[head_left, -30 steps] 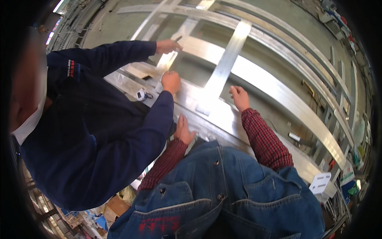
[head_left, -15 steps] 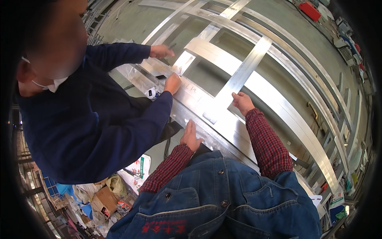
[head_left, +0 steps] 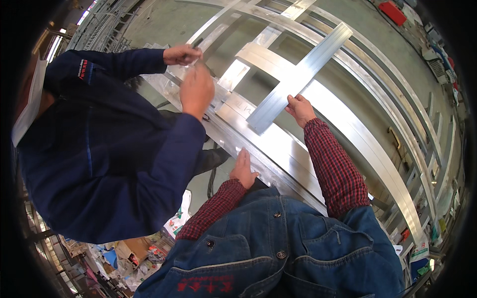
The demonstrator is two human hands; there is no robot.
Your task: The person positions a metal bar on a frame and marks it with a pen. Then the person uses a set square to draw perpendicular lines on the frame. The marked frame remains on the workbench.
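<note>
My right hand (head_left: 299, 110) pinches the edge of a short flat silver metal bar (head_left: 293, 79) between thumb and fingers. The bar slants across a long wide metal strip (head_left: 285, 141) and a curved-looking strip (head_left: 348, 119) beyond it. My left hand (head_left: 244, 170) lies with fingers stretched out on the near metal rail (head_left: 263, 171), holding nothing. At the left, a co-worker's blurred near hand (head_left: 198, 89) is raised above the metal. The co-worker's far hand (head_left: 181, 54) is closed around a small dark thing that I cannot make out.
A co-worker in a dark blue jacket (head_left: 119, 144) stands close at my left. Several long metal profiles (head_left: 392, 84) form a frame ahead and to the right. A red box (head_left: 392, 13) stands on the floor at the far right. Bags and cardboard (head_left: 139, 247) lie at the lower left.
My right hand has moved slightly up and away, shifting the short bar farther across the strips. The co-worker's near hand has lifted off the metal, and the co-worker has shifted. My left hand stays nearly in place.
</note>
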